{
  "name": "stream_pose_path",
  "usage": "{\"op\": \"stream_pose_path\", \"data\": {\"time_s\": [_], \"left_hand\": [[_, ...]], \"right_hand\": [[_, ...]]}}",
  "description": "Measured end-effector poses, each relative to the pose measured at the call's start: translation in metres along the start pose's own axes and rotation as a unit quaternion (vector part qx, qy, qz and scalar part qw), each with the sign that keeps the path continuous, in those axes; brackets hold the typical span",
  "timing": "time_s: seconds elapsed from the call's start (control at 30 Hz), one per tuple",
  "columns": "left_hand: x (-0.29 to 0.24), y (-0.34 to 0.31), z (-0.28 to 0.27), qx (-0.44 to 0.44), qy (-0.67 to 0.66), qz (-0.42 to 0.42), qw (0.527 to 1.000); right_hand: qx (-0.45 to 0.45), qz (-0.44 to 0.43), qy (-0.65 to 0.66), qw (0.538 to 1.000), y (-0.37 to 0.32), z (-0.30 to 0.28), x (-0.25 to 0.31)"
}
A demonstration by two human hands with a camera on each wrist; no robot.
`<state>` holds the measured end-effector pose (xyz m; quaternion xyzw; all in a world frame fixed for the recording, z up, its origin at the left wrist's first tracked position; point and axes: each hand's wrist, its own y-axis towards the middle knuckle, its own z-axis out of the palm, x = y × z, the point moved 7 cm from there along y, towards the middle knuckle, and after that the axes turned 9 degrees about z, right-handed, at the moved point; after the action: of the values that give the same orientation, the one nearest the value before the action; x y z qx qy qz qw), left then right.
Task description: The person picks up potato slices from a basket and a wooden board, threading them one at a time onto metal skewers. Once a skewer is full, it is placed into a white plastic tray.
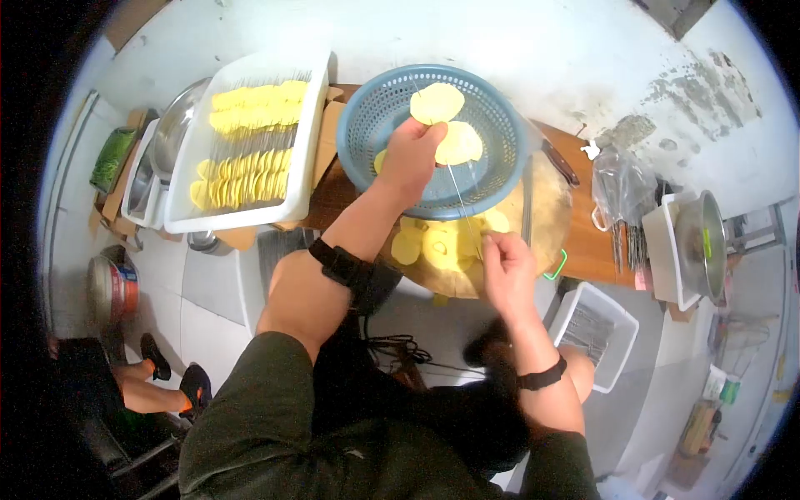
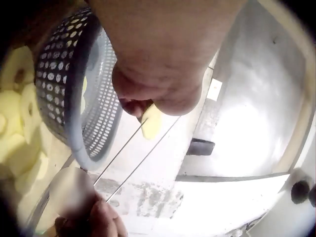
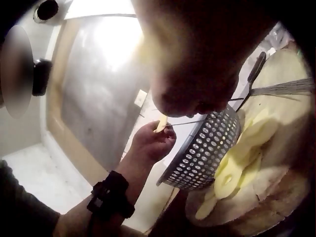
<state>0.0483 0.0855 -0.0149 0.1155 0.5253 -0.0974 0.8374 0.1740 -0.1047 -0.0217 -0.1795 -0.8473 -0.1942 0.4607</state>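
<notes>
Above the blue perforated basket (image 1: 350, 133), my left hand (image 1: 408, 162) pinches thin yellow slices (image 1: 458, 143) that sit on metal skewers (image 1: 460, 196). My right hand (image 1: 510, 271) pinches the lower ends of the skewers, below and to the right of the basket. Two skewers run between the hands in the left wrist view, with a slice (image 2: 152, 122) at the left fingers. More yellow slices (image 1: 442, 246) lie on the round wooden board (image 1: 546, 208) under my hands.
A white tray (image 1: 317, 158) of skewered slices stands left of the basket. A knife (image 1: 560, 162), a plastic bag (image 1: 621, 187) with skewers and a steel bowl (image 1: 710, 242) are on the right. Below sits a white bin (image 1: 621, 342) of skewers. Another person's legs (image 1: 150, 392) show at lower left.
</notes>
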Motion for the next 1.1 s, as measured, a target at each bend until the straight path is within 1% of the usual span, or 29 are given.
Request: {"op": "stream_pose_path", "data": {"time_s": [0.07, 0.1, 0.13, 0.2, 0.3, 0.33, 0.4, 0.43, 0.5, 0.57, 0.7, 0.87, 1.0, 1.1], "left_hand": [[-0.003, 0.006, -0.004, 0.006, -0.03, 0.017, 0.999], [-0.006, 0.007, -0.005, 0.005, -0.03, 0.018, 0.999], [-0.009, 0.007, -0.005, 0.001, -0.038, 0.022, 0.999], [-0.012, 0.007, -0.004, -0.003, -0.047, 0.026, 0.999], [-0.017, 0.009, -0.006, -0.009, -0.032, 0.04, 0.999], [-0.02, 0.01, -0.008, -0.015, -0.03, 0.049, 0.998], [-0.026, 0.012, -0.012, -0.022, -0.027, 0.061, 0.998], [-0.029, 0.013, -0.014, -0.026, -0.023, 0.062, 0.997], [-0.034, 0.013, -0.017, -0.032, -0.019, 0.064, 0.997], [-0.04, 0.012, -0.017, -0.03, -0.01, 0.081, 0.996], [-0.043, 0.012, -0.019, -0.039, 0.005, 0.071, 0.997], [-0.041, 0.019, -0.023, -0.029, -0.029, 0.107, 0.993], [-0.046, 0.018, -0.023, -0.038, -0.015, 0.114, 0.993], [-0.046, 0.02, -0.024, -0.028, -0.006, 0.128, 0.991]], "right_hand": [[0.044, -0.021, -0.046, 0.998, -0.005, 0.005, 0.005], [0.066, -0.013, -0.072, 0.995, -0.007, 0.005, 0.005], [0.067, -0.013, -0.072, 0.995, -0.009, 0.004, 0.009], [0.083, -0.044, -0.11, 0.989, -0.014, 0.004, 0.02], [0.097, -0.041, -0.114, 0.988, -0.017, 0.004, 0.022], [0.099, -0.043, -0.113, 0.988, -0.018, 0.005, 0.02], [0.074, -0.091, -0.106, 0.987, -0.02, 0.004, 0.019], [0.075, -0.093, -0.105, 0.987, -0.022, 0.003, 0.019], [0.073, -0.063, -0.111, 0.989, -0.024, 0.001, 0.015], [0.068, -0.075, -0.115, 0.988, -0.027, 0.0, 0.014], [0.06, -0.098, -0.11, 0.987, -0.031, -0.001, 0.015], [0.059, -0.101, -0.11, 0.987, -0.032, -0.002, 0.013], [0.065, -0.092, -0.117, 0.987, -0.033, -0.001, 0.013], [0.068, -0.09, -0.115, 0.987, -0.033, -0.001, 0.013]]}}
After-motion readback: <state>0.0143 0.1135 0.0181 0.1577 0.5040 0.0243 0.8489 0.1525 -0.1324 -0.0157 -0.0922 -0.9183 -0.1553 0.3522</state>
